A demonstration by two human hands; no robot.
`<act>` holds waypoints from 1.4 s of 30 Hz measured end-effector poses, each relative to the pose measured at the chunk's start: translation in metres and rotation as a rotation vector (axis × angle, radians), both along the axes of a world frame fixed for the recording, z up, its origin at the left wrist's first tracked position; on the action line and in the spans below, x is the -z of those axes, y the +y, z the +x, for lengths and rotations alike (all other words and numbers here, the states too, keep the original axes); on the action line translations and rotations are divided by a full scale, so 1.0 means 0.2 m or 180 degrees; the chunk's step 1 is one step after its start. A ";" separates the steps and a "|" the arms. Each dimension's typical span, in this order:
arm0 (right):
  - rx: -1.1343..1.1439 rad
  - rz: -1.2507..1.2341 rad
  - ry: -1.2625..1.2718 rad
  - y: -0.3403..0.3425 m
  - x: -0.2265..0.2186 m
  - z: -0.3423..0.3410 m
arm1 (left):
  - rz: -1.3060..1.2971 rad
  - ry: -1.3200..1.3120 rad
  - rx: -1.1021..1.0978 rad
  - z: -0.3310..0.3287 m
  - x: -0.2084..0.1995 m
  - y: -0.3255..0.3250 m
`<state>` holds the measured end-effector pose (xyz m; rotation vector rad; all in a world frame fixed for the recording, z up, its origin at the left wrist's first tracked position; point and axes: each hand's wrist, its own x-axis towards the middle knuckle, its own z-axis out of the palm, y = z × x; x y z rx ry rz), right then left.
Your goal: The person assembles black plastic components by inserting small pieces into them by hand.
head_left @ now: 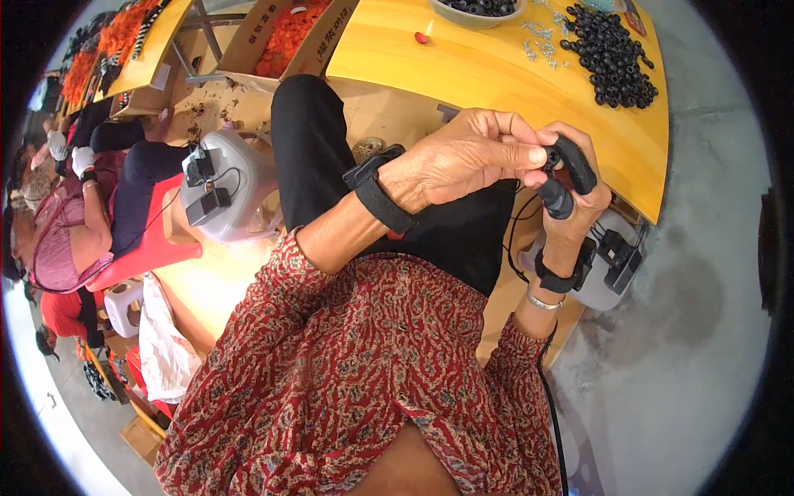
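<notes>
My two hands meet above the near edge of the yellow table. My left hand (480, 157) is closed in a pinch, its thumb and fingers at a small black ring-shaped piece (552, 155). Facing it, my right hand (589, 198) is curled round the same piece from the other side. Thick black coverings (575, 164) appear to sit over its thumb and a finger. What lies deeper between the fingertips is hidden. Many similar black round pieces (612, 62) are heaped on the table beyond my right hand.
On the yellow table (488, 78) are small silvery parts (542, 41), a red bit (422, 38) and a bowl of black pieces (480, 16). A carton (327, 41) with orange material stands at the left. A co-worker (83, 198) sits farther left. Cables (517, 227) hang beside my right forearm.
</notes>
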<state>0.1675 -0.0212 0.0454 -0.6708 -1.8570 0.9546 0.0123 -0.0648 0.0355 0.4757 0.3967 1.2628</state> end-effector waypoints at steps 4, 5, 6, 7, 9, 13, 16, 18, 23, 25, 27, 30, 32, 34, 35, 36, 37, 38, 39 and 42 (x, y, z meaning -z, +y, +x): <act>-0.0062 0.0046 -0.0128 0.01 -0.02 0.01 | 0.0035 -0.0094 0.0003 0.00 0.00 0.00; -0.0095 0.0076 -0.0071 0.01 -0.02 0.00 | 0.0040 -0.0094 0.0009 0.00 0.01 0.00; -0.0129 0.0109 -0.0013 0.01 -0.02 0.00 | 0.0053 -0.0189 0.0022 0.01 0.02 0.00; -0.0125 0.0117 -0.0011 0.01 -0.02 -0.01 | 0.0066 -0.0283 0.0036 0.01 0.02 0.01; 0.0033 0.0208 0.0153 0.02 -0.02 -0.03 | -0.0033 -0.0179 0.0027 0.01 0.01 0.01; 0.0010 -0.0002 0.0181 0.01 -0.01 -0.01 | -0.0118 0.0001 0.0221 0.00 -0.03 0.00; -0.0073 0.0382 -0.0003 0.02 -0.02 0.01 | 0.0217 0.1056 0.0388 -0.06 -0.13 -0.02; 0.0043 0.0316 -0.0084 0.00 -0.04 0.01 | 0.0554 0.1106 0.0404 -0.07 -0.10 -0.02; 0.0205 -0.0024 -0.0032 -0.02 -0.06 -0.01 | 0.0744 0.1286 0.0085 -0.01 -0.08 -0.02; 0.0256 0.0071 -0.0054 -0.02 -0.07 -0.01 | 0.0793 0.1389 -0.0007 0.02 -0.09 -0.03; 0.0355 0.0239 -0.0044 -0.02 -0.06 0.01 | 0.0811 0.1496 -0.0102 0.03 -0.08 -0.02; 0.0406 0.0573 -0.0149 -0.01 -0.06 0.02 | 0.0868 0.1470 -0.0106 0.04 -0.07 -0.02; 0.0429 0.0517 -0.0103 -0.01 -0.06 0.03 | 0.0957 0.1468 -0.0057 0.05 -0.08 -0.01; 0.0439 0.0453 -0.0052 -0.03 -0.06 0.03 | 0.0951 0.1417 -0.0047 0.05 -0.06 -0.01; 0.0469 0.0508 -0.0087 -0.04 -0.08 0.02 | 0.0957 0.1364 -0.0037 0.05 -0.06 -0.01; 0.0502 0.0562 -0.0125 -0.05 -0.08 0.02 | 0.0952 0.1363 -0.0035 0.05 -0.06 -0.02; 0.0503 0.0558 -0.0125 -0.05 -0.08 0.03 | 0.0966 0.1376 -0.0039 0.05 -0.07 -0.02; 0.0485 0.0614 -0.0143 -0.05 -0.07 0.04 | 0.0981 0.1388 -0.0044 0.05 -0.07 -0.03; 0.0470 0.0672 -0.0164 -0.05 -0.07 0.04 | 0.0979 0.1384 -0.0042 0.05 -0.08 -0.03; 0.0435 0.0697 -0.0139 -0.05 -0.07 0.06 | 0.1005 0.1399 -0.0011 0.05 -0.08 -0.03</act>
